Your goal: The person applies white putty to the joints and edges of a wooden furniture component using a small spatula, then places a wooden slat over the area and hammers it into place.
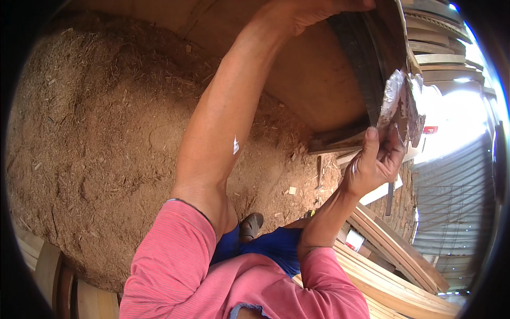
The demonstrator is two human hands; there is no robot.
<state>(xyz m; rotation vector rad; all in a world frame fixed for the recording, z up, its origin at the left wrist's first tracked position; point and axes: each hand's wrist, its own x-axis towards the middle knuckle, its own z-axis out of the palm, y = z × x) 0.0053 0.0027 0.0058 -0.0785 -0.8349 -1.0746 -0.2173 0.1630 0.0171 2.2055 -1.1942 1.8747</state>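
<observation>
My left hand (pixel 319 13) is at the top edge of the view, against a large brown wooden panel (pixel 297 90). One stretched digit shows near the panel's right side; the other fingers are cut off by the frame. Lower on the right, my right hand (pixel 378 164) pinches a flat strip (pixel 392 95) smeared with shiny white paste, between thumb and fingers. The strip points upward beside the panel's ragged, white-smeared edge (pixel 414 106). What lies under the smears I cannot make out. White paste marks my left forearm and right hand.
Sawdust and wood chips cover the ground (pixel 106 133) on the left. Stacked boards (pixel 393 276) lie at lower right with a white tub (pixel 354 240) among them. More curved planks (pixel 438 48) are piled at upper right, above a corrugated metal sheet (pixel 451 196).
</observation>
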